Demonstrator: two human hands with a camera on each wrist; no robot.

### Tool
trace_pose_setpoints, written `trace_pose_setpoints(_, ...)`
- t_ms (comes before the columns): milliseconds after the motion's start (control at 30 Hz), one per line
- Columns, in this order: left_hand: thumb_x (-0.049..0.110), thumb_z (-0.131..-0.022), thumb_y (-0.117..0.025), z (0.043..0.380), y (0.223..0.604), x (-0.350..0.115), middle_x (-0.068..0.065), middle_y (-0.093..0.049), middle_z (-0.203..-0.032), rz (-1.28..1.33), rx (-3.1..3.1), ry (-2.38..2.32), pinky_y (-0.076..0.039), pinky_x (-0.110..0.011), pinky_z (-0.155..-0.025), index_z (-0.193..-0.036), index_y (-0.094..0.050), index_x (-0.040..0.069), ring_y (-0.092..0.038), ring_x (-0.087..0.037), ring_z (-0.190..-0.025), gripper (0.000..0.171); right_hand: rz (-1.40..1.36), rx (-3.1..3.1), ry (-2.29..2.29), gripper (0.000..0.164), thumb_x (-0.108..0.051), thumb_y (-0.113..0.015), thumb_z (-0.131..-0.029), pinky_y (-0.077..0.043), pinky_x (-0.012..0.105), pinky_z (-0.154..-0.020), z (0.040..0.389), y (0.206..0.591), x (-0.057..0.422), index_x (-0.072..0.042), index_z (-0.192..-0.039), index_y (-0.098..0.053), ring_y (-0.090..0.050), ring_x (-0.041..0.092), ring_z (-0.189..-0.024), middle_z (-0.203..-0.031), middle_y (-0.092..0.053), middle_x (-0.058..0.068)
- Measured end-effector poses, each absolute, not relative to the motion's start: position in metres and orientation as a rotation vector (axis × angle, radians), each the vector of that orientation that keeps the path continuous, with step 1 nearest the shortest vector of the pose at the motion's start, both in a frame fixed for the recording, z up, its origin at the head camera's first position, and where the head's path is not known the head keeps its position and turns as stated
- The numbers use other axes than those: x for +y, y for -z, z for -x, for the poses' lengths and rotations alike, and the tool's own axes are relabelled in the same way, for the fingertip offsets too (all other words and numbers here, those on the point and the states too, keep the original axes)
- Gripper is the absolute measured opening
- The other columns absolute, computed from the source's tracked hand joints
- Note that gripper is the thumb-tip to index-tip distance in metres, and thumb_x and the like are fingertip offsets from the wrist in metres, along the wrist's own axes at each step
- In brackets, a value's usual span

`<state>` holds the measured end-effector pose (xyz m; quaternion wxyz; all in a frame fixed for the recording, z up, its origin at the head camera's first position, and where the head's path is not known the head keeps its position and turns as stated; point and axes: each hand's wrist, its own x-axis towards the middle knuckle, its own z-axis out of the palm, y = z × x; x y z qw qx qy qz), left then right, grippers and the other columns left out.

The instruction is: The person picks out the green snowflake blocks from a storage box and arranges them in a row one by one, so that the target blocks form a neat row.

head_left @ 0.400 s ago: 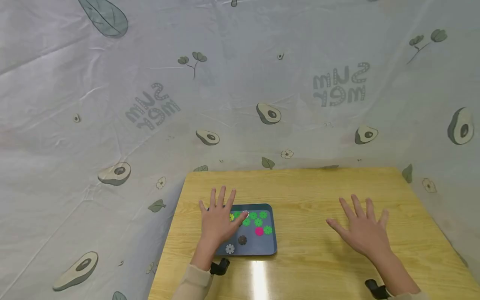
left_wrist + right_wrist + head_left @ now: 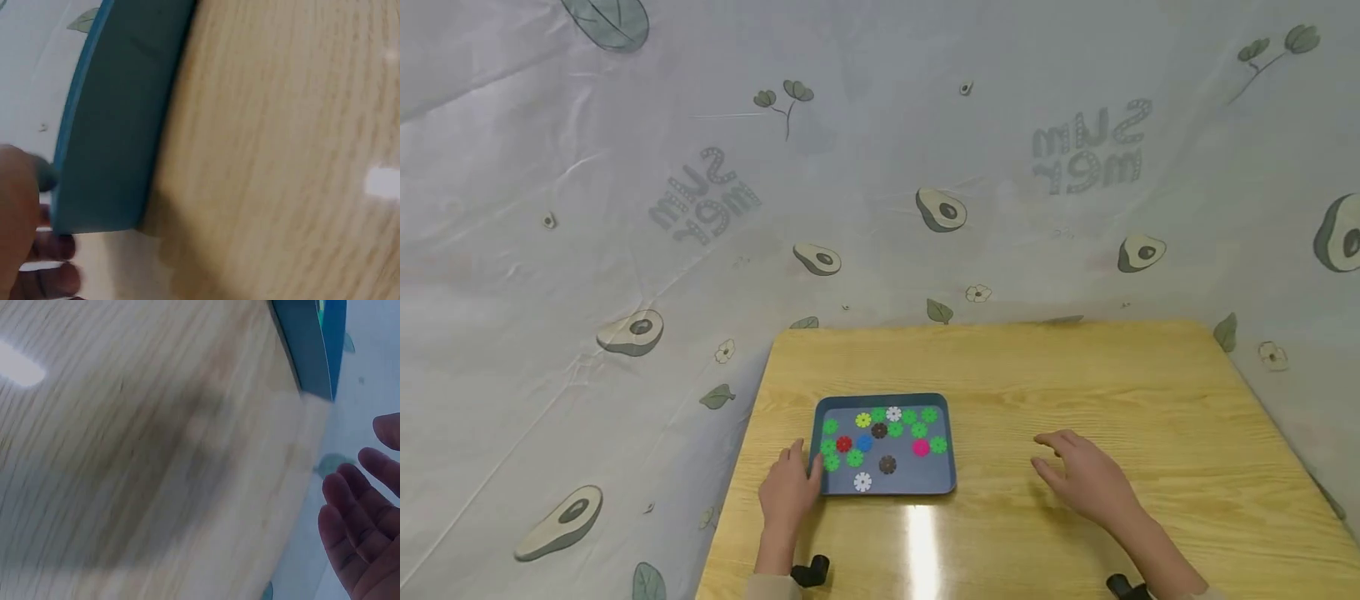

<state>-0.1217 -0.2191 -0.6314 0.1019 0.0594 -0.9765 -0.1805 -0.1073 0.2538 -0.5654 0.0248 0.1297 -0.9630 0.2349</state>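
Note:
A shallow blue-grey tray point(image 2: 913, 482) lies on the left half of the table. In it are several notched, flower-shaped plastic discs: mostly green point(image 2: 854, 457), also white point(image 2: 862, 482), brown point(image 2: 887, 464), yellow point(image 2: 862, 420), blue point(image 2: 864, 443), red point(image 2: 844, 444) and pink point(image 2: 921, 447). My left hand point(image 2: 788, 492) is at the tray's left side, thumb over the rim and fingers outside it. The left wrist view has the thumb behind the tray wall point(image 2: 119, 125). To the right, my right hand point(image 2: 1086, 479) hovers over the wood with bent, relaxed fingers, holding nothing.
The wooden table point(image 2: 1000, 375) reaches back to a pale sheet point(image 2: 865, 167) printed with avocados and leaves, which also hangs along the left and right sides. Black wrist mounts point(image 2: 811, 572) show below both hands. A bright reflection falls on the wood before the tray.
My left hand has moved left and down from above the tray to its left rim, uncovering the discs. The right hand has moved slightly left, and its spread fingers have drawn together and bent.

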Motion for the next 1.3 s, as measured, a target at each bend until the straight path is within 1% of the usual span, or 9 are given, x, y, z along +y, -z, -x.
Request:
trace_pose_setpoints(67, 0.033, -0.1, -0.064, 0.122, 0.649, -0.222, -0.019, -0.074, -0.102, -0.19, -2.909, 0.533, -0.051, -0.049, -0.054, -0.129, -0.067, 0.0, -0.069, -0.036, -0.072, 0.044, -0.46, -2.994, -0.81, 0.031, -0.025, -0.074, -0.097, -0.057, 0.043, -0.071, 0.111, 0.573, 0.234, -0.008, -0.123, -0.072, -0.069, 0.027, -0.095, -0.115, -0.07, 0.01)
trace_pose_setpoints(167, 0.021, -0.098, -0.064, 0.123, 0.661, -0.22, -0.014, -0.071, -0.077, -0.197, -2.867, 0.53, -0.043, -0.045, -0.044, -0.119, -0.071, 0.001, -0.058, -0.027, -0.051, 0.03, -0.553, -3.016, -0.884, 0.024, -0.021, -0.073, -0.098, -0.055, 0.035, -0.07, 0.122, 0.584, 0.199, -0.009, -0.118, -0.075, -0.067, 0.015, -0.087, -0.109, -0.072, 0.002)
trace_pose_setpoints(267, 0.016, -0.097, -0.065, 0.123, 0.665, -0.213, -0.009, -0.063, -0.063, -0.206, -2.835, 0.497, -0.037, -0.04, -0.04, -0.114, -0.072, 0.001, -0.045, -0.018, -0.044, 0.024, -0.671, -3.003, -0.923, 0.021, -0.02, -0.072, -0.098, -0.053, 0.031, -0.07, 0.135, 0.591, 0.164, -0.009, -0.115, -0.076, -0.063, 0.007, -0.082, -0.101, -0.07, -0.004)
trace_pose_setpoints(667, 0.013, -0.095, -0.067, 0.131, 0.664, -0.19, -0.008, -0.058, -0.06, -0.278, -2.823, 0.492, -0.038, -0.04, -0.043, -0.103, -0.069, 0.001, -0.044, -0.018, -0.045, 0.015, -0.846, -2.962, -0.997, 0.018, -0.024, -0.073, -0.096, -0.052, 0.033, -0.072, 0.175, 0.611, 0.052, -0.012, -0.11, -0.076, -0.064, 0.01, -0.081, -0.093, -0.07, -0.007)
trace_pose_setpoints(800, 0.015, -0.097, -0.066, 0.13, 0.664, -0.184, -0.008, -0.06, -0.062, -0.298, -2.845, 0.502, -0.039, -0.041, -0.043, -0.107, -0.069, 0.0, -0.049, -0.02, -0.046, 0.018, -0.829, -2.994, -0.959, 0.029, -0.028, -0.075, -0.095, -0.055, 0.039, -0.073, 0.183, 0.623, 0.023, -0.011, -0.118, -0.074, -0.068, 0.019, -0.088, -0.104, -0.071, 0.002)
trace_pose_setpoints(900, 0.017, -0.098, -0.066, 0.131, 0.665, -0.18, -0.009, -0.061, -0.063, -0.31, -2.86, 0.517, -0.04, -0.041, -0.044, -0.111, -0.07, 0.0, -0.051, -0.02, -0.047, 0.021, -0.797, -3.037, -0.837, 0.038, -0.034, -0.076, -0.094, -0.056, 0.043, -0.071, 0.186, 0.635, 0.009, -0.012, -0.124, -0.073, -0.069, 0.026, -0.091, -0.112, -0.069, 0.008)
trace_pose_setpoints(1000, 0.016, -0.098, -0.066, 0.129, 0.667, -0.178, -0.008, -0.06, -0.063, -0.339, -2.868, 0.515, -0.04, -0.04, -0.044, -0.111, -0.07, 0.0, -0.049, -0.019, -0.047, 0.022, -0.784, -3.077, -0.718, 0.041, -0.037, -0.079, -0.092, -0.056, 0.043, -0.067, 0.186, 0.647, 0.001, -0.012, -0.124, -0.073, -0.068, 0.028, -0.087, -0.111, -0.066, 0.011)
trace_pose_setpoints(1133, 0.016, -0.097, -0.067, 0.127, 0.667, -0.179, -0.006, -0.058, -0.061, -0.359, -2.867, 0.518, -0.039, -0.038, -0.043, -0.11, -0.07, 0.0, -0.045, -0.017, -0.046, 0.021, -0.759, -3.124, -0.704, 0.039, -0.035, -0.081, -0.09, -0.056, 0.043, -0.066, 0.186, 0.655, -0.004, -0.011, -0.12, -0.074, -0.067, 0.028, -0.088, -0.11, -0.063, 0.012)
trace_pose_setpoints(1300, 0.016, -0.097, -0.067, 0.131, 0.666, -0.182, -0.005, -0.058, -0.06, -0.342, -2.833, 0.523, -0.037, -0.037, -0.043, -0.11, -0.07, 0.001, -0.044, -0.016, -0.046, 0.02, -0.768, -3.095, -0.881, 0.03, -0.024, -0.082, -0.09, -0.056, 0.043, -0.075, 0.192, 0.653, -0.007, -0.008, -0.113, -0.069, -0.067, 0.028, -0.094, -0.11, -0.064, 0.01)
